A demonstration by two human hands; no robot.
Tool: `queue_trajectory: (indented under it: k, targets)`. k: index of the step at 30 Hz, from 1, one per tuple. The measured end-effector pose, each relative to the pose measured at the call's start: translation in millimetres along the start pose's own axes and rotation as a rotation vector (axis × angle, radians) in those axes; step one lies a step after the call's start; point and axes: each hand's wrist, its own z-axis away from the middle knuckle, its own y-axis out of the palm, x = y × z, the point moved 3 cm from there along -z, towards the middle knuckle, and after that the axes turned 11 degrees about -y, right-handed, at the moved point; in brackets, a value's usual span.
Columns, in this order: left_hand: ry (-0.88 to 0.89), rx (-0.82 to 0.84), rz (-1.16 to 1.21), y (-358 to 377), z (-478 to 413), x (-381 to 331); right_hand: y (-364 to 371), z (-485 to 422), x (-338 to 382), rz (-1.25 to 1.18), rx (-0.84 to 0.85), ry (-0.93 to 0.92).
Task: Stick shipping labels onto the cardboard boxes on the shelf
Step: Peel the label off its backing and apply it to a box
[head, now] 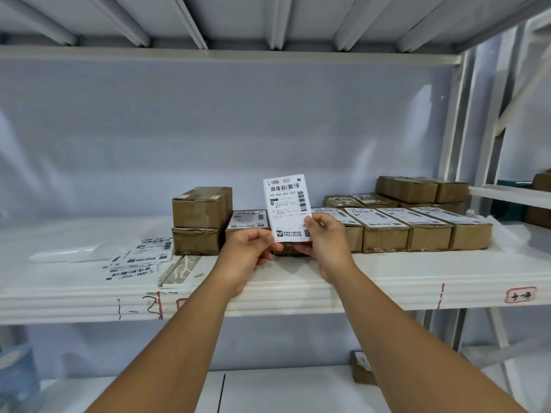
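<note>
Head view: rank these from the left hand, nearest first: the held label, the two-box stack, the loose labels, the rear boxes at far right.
1. The held label, pinched by the left hand itself.
2. The two-box stack, just left of the hand.
3. The loose labels, farther left on the shelf.
4. The rear boxes, far right, at the back.

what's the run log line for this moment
left hand: pinches shipping label bottom-left | right hand: pinches bottom-right | label: upright, not yet stuck | stacked cardboard boxes: no label visible
</note>
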Motion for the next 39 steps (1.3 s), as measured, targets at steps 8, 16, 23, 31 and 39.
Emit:
queue_trajectory:
  k: [8, 16, 23, 31, 39]
  targets:
    - [0.015, -0.008, 0.007, 0.6, 1.7, -0.9, 0.3, 0.4, -0.6, 0.038, 0.016, -0.017]
    - [0.031, -0.031, -0.064, 1.0, 4.3, -1.5, -0.6, -0.2, -1.2, 0.06, 0.013, -0.015]
    - [0.034, -0.018, -0.084, 2.0, 7.3, -4.1, 0.1, 1.9, 1.3, 0.063, 0.024, -0.013]
    - [0.018, 0.011, -0.061, -0.6, 4.2, -1.8, 2.0, 6.2, 6.6, 0.113, 0.084, -0.032]
    - [0.035, -0.004, 0.004, -1.6, 0.9, -0.8, 7.1, 8.1, 7.2, 0.28, 0.202, -0.12]
